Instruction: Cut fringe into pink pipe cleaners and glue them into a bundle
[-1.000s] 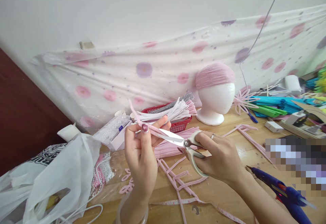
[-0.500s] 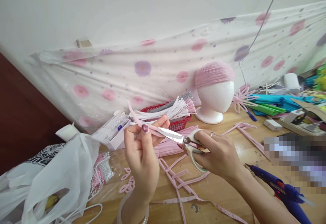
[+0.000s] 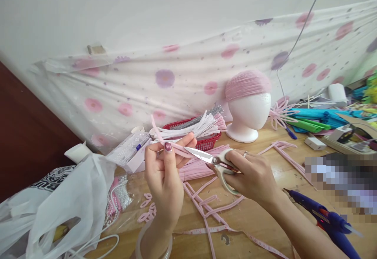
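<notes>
Between thumb and fingers my left hand (image 3: 165, 172) pinches a pink fuzzy strip (image 3: 156, 128), whose free end sticks up to the left. My right hand (image 3: 250, 172) grips scissors with cream handles (image 3: 226, 180). The scissor blades (image 3: 200, 155) point left and touch or nearly touch the strip beside my left fingers; whether the strip lies between them I cannot tell. Behind my hands lies a bundle of pink strips (image 3: 196, 168). A red basket (image 3: 206, 144) holds white, pink and silver stems.
A white foam head (image 3: 249, 111) with a pink wrapped top stands behind. A blue glue gun (image 3: 326, 215) lies at the right. Below are a measuring tape (image 3: 206, 230) and pink loops (image 3: 149, 212). A white plastic bag (image 3: 70, 200) sits at the left.
The scissor blades look closer together. The strip's free end has shifted slightly right, and my left hand has barely moved.
</notes>
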Demonstrator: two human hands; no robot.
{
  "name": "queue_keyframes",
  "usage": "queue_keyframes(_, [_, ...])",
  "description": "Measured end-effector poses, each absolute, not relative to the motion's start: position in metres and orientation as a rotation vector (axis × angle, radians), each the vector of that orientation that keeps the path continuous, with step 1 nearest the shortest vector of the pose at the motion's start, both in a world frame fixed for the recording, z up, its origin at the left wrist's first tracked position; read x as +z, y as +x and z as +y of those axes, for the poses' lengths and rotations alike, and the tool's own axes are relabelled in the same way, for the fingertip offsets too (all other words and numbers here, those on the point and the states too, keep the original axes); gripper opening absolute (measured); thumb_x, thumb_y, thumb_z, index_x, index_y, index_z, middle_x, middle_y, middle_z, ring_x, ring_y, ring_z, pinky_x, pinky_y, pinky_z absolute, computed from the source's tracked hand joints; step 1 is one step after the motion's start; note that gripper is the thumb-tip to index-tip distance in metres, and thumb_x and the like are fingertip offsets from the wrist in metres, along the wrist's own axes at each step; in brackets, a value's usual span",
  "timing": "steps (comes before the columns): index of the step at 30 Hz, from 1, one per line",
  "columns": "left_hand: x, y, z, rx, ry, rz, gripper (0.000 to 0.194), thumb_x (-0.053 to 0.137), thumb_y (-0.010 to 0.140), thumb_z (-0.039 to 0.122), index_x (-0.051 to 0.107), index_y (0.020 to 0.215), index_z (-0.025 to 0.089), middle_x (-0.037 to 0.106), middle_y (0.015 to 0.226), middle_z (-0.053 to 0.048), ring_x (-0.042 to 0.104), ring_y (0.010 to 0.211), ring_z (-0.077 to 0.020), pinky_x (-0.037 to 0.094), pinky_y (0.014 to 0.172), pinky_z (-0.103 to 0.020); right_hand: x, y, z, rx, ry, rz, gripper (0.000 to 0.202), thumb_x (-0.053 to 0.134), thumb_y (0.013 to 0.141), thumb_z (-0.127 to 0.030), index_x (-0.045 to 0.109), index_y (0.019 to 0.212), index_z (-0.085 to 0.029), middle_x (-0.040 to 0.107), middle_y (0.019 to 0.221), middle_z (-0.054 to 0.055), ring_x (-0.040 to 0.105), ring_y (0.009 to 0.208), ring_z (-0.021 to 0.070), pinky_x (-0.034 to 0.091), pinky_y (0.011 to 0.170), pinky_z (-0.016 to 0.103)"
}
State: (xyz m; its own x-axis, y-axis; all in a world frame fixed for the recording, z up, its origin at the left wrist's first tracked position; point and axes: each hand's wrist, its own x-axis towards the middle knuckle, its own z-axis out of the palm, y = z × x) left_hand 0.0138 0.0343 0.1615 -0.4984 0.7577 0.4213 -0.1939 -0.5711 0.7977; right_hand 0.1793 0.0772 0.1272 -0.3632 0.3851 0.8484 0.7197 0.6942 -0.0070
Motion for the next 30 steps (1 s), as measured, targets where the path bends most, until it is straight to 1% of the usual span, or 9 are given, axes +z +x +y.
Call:
queue_keyframes(3, [0.162,0.012,0.035,2.094,1.077,0.905,0.012,0.055,0.094,0.027,0.047,0.087,0.022,0.079,0.088,-0.008,0.076,0.083,-0.0226,0.062,0.072,-0.033,0.128,0.18,0.077,-0.29,-0.873,-1.961,0.033,0.062,0.079,-0.025,0.033,0.063,-0.023,0.037,0.049,-0.008,0.032,0.042,0.0081,0.025,0.045,0.022])
queue_keyframes(5, [0.163,0.01,0.037,2.101,1.091,0.899,0.012,0.055,0.094,0.026,0.048,0.086,0.022,0.079,0.086,-0.007,0.076,0.084,-0.0224,0.061,0.072,-0.033,0.131,0.182,0.077,-0.181,-0.916,-1.961,0.036,0.063,0.078,-0.028,0.03,0.065,-0.024,0.037,0.052,-0.008,0.033,0.044,0.0082,0.027,0.046,0.021])
queue_keyframes(8, [0.163,0.004,0.039,2.124,1.108,0.932,0.013,0.056,0.094,0.029,0.05,0.086,0.022,0.079,0.083,-0.006,0.076,0.084,-0.0229,0.061,0.074,-0.035,0.137,0.188,0.074,-0.089,-1.058,-1.981,0.035,0.061,0.079,-0.031,0.03,0.067,-0.024,0.042,0.056,-0.006,0.038,0.049,0.0104,0.03,0.049,0.022])
queue_keyframes(10, [0.164,0.001,0.04,2.132,1.121,0.965,0.014,0.057,0.093,0.03,0.052,0.085,0.021,0.078,0.081,-0.005,0.076,0.085,-0.0228,0.06,0.078,-0.036,0.138,0.194,0.07,-0.091,-1.197,-2.03,0.028,0.06,0.08,-0.032,0.035,0.07,-0.024,0.049,0.059,-0.004,0.046,0.053,0.013,0.032,0.051,0.023])
queue_keyframes(13, [0.165,-0.004,0.042,2.123,1.161,0.974,0.014,0.06,0.091,0.03,0.055,0.083,0.02,0.077,0.08,-0.004,0.074,0.087,-0.0218,0.057,0.084,-0.038,0.133,0.206,0.062,-0.099,-1.438,-2.221,0.012,0.058,0.08,-0.028,0.048,0.077,-0.022,0.059,0.067,0.0,0.056,0.062,0.0184,0.035,0.056,0.025])
queue_keyframes(16, [0.166,-0.006,0.042,2.139,1.19,0.937,0.012,0.062,0.089,0.028,0.056,0.082,0.02,0.075,0.076,-0.002,0.074,0.085,-0.0208,0.057,0.085,-0.038,0.118,0.214,0.055,-0.026,-1.658,-2.51,0.001,0.057,0.078,-0.019,0.057,0.078,-0.02,0.065,0.072,0.005,0.062,0.069,0.0227,0.038,0.059,0.028])
queue_keyframes(20, [0.167,-0.008,0.041,2.149,1.263,0.852,0.01,0.063,0.087,0.024,0.057,0.08,0.02,0.073,0.07,0.0,0.074,0.079,-0.0197,0.057,0.082,-0.036,0.095,0.217,0.049,-0.026,-1.766,-2.74,0.016,0.059,0.07,-0.004,0.065,0.08,-0.014,0.071,0.083,0.013,0.066,0.084,0.0271,0.041,0.069,0.031])
queue_keyframes(24, [0.167,-0.008,0.042,2.134,1.273,0.836,0.009,0.064,0.086,0.023,0.058,0.079,0.02,0.07,0.064,0.002,0.073,0.072,-0.0179,0.057,0.08,-0.035,0.083,0.215,0.047,0.023,-1.777,-2.768,0.018,0.058,0.076,-0.006,0.066,0.09,-0.013,0.071,0.092,0.016,0.064,0.093,0.0289,0.041,0.074,0.033])
queue_keyframes(30, [0.164,-0.01,0.045,2.106,1.283,0.838,0.01,0.065,0.085,0.025,0.059,0.079,0.02,0.071,0.064,0.001,0.074,0.07,-0.0186,0.058,0.076,-0.034,0.081,0.215,0.05,0.015,-1.773,-2.725,0.016,0.059,0.076,-0.007,0.066,0.09,-0.012,0.071,0.093,0.017,0.064,0.093,0.0302,0.042,0.074,0.033])
